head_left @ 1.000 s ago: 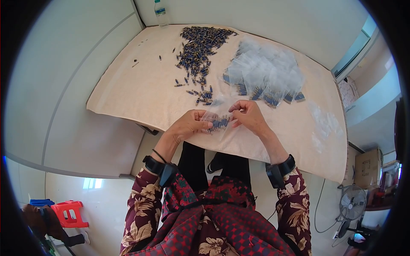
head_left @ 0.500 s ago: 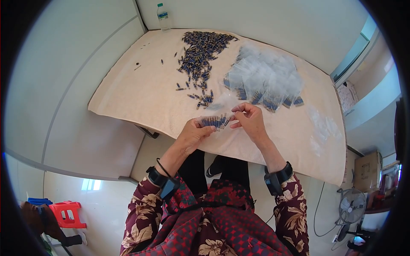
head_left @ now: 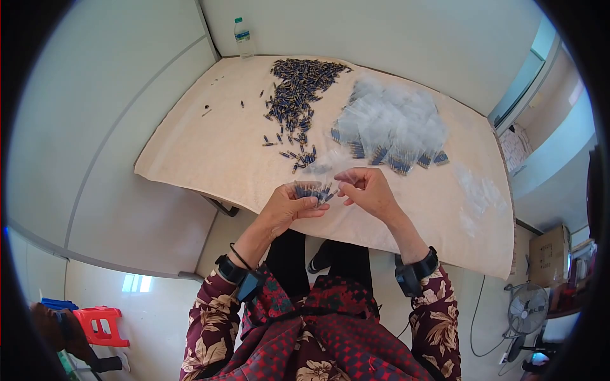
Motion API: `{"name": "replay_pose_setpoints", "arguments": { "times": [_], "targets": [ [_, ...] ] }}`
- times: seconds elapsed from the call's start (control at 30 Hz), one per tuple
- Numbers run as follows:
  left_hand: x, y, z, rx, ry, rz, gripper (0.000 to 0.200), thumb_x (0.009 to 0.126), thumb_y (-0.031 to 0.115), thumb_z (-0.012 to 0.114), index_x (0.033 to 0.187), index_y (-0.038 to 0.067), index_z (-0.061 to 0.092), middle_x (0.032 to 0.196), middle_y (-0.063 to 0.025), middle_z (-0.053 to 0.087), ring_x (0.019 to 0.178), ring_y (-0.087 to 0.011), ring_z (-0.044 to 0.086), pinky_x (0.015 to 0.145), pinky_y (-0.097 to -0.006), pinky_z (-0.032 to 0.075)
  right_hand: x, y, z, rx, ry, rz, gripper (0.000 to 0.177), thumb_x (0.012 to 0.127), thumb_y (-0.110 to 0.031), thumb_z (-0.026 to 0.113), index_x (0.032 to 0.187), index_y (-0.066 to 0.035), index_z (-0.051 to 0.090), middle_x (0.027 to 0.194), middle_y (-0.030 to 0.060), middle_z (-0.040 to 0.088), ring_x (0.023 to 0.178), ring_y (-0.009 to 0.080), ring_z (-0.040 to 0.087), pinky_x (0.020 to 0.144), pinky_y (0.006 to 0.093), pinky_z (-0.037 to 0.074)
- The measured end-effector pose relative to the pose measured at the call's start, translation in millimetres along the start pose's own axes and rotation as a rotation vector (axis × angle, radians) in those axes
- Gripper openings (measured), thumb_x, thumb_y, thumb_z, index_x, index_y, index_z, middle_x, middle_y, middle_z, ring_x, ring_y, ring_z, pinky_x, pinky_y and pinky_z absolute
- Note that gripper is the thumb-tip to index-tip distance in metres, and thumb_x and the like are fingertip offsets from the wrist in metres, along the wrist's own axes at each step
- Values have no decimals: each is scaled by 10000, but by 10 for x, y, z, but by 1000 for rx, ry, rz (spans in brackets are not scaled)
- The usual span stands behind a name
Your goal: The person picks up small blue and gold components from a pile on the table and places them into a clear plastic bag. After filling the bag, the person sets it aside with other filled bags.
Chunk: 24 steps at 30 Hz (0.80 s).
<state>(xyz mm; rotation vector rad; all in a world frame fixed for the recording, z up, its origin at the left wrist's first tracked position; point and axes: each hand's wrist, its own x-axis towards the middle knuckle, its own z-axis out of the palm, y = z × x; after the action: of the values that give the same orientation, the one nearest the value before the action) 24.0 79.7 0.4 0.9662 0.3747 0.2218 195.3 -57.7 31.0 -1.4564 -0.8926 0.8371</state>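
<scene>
My left hand [head_left: 284, 211] grips a clear plastic bag [head_left: 307, 186] just above the table's front edge. Inside it, small dark-blue cylindrical pieces with gold-coloured ends stand roughly side by side, a few of them tilted. The fingers of my right hand [head_left: 376, 195] are pinched together at the right edge of this bag; what lies between the fingertips is small and partly hidden. Beyond my hands, a heap of loose blue and gold pieces [head_left: 297, 89] spreads over the table, with stragglers close to the bag.
Filled clear bags [head_left: 393, 120] are piled right of the heap. Flat clear bags [head_left: 476, 197] lie at the table's [head_left: 190, 146] right side. A water bottle [head_left: 243, 39] stands at the back. On the floor are a red stool [head_left: 101, 326] and a fan [head_left: 527, 308].
The view has tilted slightly, so the table appears lower. My left fingers have shifted around the bag, and the pieces in it look more tilted. My right hand stays at its edge.
</scene>
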Motion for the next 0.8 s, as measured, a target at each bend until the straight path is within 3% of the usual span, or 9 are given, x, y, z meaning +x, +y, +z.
{"name": "replay_pose_setpoints", "arguments": {
  "times": [0.1, 0.4, 0.53, 0.63, 0.8],
  "targets": [
    [-27, 40, 20, 129, 6, 15, 422, 832, -11, 657, 1221, -74, 507, 1083, -190, 635, 919, -295, 678, 775, -332, 600, 7, -78, -85, -230, -135, 58, 239, 813, -86, 652, 1009, 50, 675, 799, 59, 666, 660, 85, 615, 567, 219, 518],
    [-85, 117, 3, 261, -41, -30, 368, 831, -35, 642, 1185, -68, 545, 1001, -168, 661, 846, -246, 693, 700, -290, 602, -6, -97, -56, -265, -285, 159, 260, 793, -131, 697, 1000, 27, 695, 769, 40, 665, 659, 66, 575, 591, 230, 493],
    [-86, 168, -50, 407, -98, -100, 331, 836, -32, 632, 1159, -63, 562, 952, -149, 672, 815, -216, 693, 663, -270, 594, -22, 36, -24, -250, -248, 73, 246, 785, -171, 715, 932, 26, 707, 696, 27, 641, 623, 66, 562, 584, 233, 468],
    [-77, 152, -90, 415, -177, -120, 288, 842, -17, 625, 1124, -54, 580, 903, -127, 680, 774, -186, 690, 612, -245, 573, -54, -6, 18, -261, 72, -105, 256, 802, -173, 722, 966, 21, 693, 830, 60, 676, 699, 96, 602, 670, 238, 496],
    [-58, 127, -68, 458, -282, -194, 247, 843, 3, 627, 1083, -44, 589, 877, -114, 680, 744, -168, 684, 577, -230, 553, -75, -168, 170, -393, 280, -296, 201, 818, -156, 706, 911, 21, 685, 861, 88, 683, 723, 121, 626, 673, 244, 498]
  ]
}}
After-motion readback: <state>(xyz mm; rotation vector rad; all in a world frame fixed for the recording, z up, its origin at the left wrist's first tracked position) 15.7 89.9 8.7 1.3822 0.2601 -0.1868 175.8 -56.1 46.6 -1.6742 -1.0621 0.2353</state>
